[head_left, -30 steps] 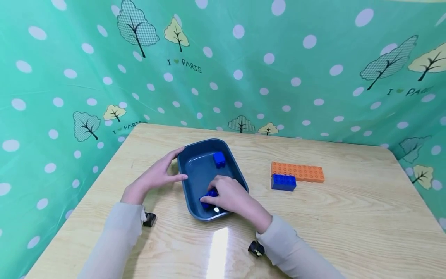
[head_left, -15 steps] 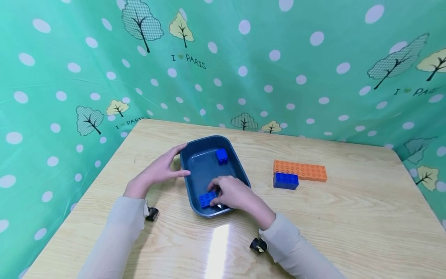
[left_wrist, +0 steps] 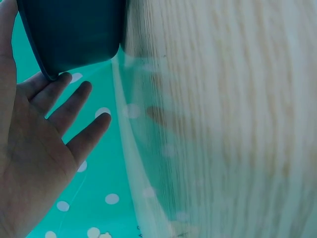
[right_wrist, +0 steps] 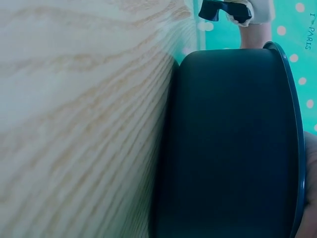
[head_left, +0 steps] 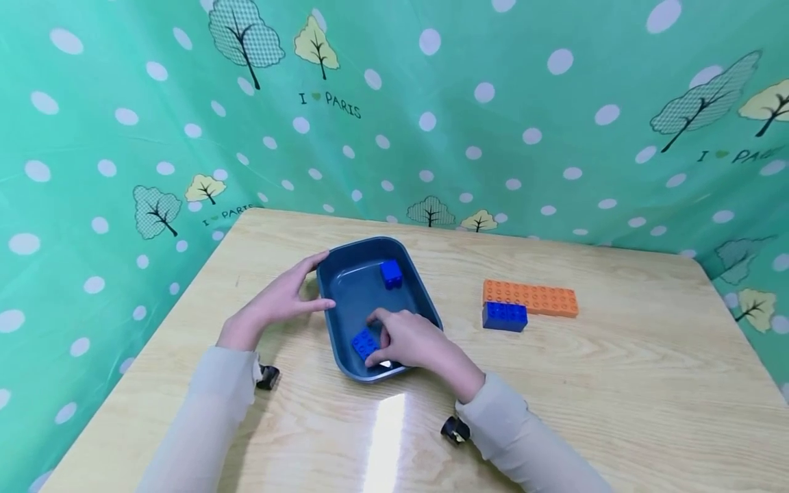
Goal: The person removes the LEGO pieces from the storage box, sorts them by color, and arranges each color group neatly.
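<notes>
A dark blue rectangular tub (head_left: 342,373) stands on the table, in all three views. My left hand (head_left: 280,301) rests at its left rim, thumb over the edge; in the left wrist view its fingers (left_wrist: 74,106) are spread, some touching under the rim. Inside the near end lies a blue toy brick (head_left: 365,344), studs up. My right hand (head_left: 413,340) reaches in over it, thumb and index finger apart on either side; the thumb tip is at the brick's near edge, and contact is unclear. A second blue brick (head_left: 391,273) lies at the tub's far end.
To the right of the tub, orange studded bricks (head_left: 542,298) lie in a row, with a blue brick (head_left: 504,317) in front of their left end. A patterned green cloth (head_left: 524,103) hangs behind the wooden table (head_left: 585,383).
My right thumb and index finger have spread from their grip on the near blue brick. That brick has turned within the tub. The left hand stays at the rim.
</notes>
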Tool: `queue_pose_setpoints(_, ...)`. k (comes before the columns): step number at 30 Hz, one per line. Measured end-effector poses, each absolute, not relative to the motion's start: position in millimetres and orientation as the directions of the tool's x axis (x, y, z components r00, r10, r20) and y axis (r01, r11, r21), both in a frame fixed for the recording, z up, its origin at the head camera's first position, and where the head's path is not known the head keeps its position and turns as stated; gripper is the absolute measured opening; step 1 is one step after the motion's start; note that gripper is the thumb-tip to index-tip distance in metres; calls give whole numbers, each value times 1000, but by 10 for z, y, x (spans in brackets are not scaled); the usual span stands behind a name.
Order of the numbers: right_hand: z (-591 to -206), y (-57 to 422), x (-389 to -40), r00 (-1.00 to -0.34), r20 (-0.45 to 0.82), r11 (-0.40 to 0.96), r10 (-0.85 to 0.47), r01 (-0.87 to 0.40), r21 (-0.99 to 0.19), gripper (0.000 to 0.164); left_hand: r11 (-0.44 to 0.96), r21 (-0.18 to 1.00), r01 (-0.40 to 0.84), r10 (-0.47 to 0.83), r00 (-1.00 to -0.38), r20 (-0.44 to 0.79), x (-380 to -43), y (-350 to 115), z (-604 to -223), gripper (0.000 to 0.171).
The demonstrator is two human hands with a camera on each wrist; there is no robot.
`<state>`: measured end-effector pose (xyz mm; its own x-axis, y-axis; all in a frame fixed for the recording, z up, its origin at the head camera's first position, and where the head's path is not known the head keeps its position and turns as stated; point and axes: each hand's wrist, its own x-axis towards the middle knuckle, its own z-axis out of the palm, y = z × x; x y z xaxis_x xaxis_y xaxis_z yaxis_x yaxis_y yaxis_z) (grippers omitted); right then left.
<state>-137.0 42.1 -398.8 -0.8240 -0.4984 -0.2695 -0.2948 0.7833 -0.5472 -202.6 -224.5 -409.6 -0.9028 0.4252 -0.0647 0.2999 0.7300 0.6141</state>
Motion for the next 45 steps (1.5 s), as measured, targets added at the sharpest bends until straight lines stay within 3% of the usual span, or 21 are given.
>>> queue_pose_setpoints(3,-4005,418,-1366,-804,-283,763,-523,-293,-576,67,733,609,301,429,-900,-71,-2012,-2260,-4099,100)
queue_pose_setpoints(10,-4014,416,-1377,-780,-274,734,-563,-319,-599,48,735,605,308,433,-899,-68,-2000,-2267,-4096,100)
queue_pose_setpoints(18,-3958,426,-1377,-819,-180,733,-545,-361,-577,45,738,600,309,431,-900,-66,-2037,-2263,-4080,101)
queue_pose_setpoints(29,-3795,617,-1333,-884,-12,580,-468,-297,-758,48,730,611,307,435,-898,-67,-2034,-2251,-4086,101)
queue_pose_setpoints(38,-3559,1393,-1294,-940,92,489,-327,-252,-835,50,718,622,313,447,-892,-68,-2044,-2212,-4078,102)
queue_pose_setpoints(45,-3469,2269,-1167,-978,127,611,-166,-203,-765,53,714,630,305,440,-896,-65,-2046,-2218,-4084,101)
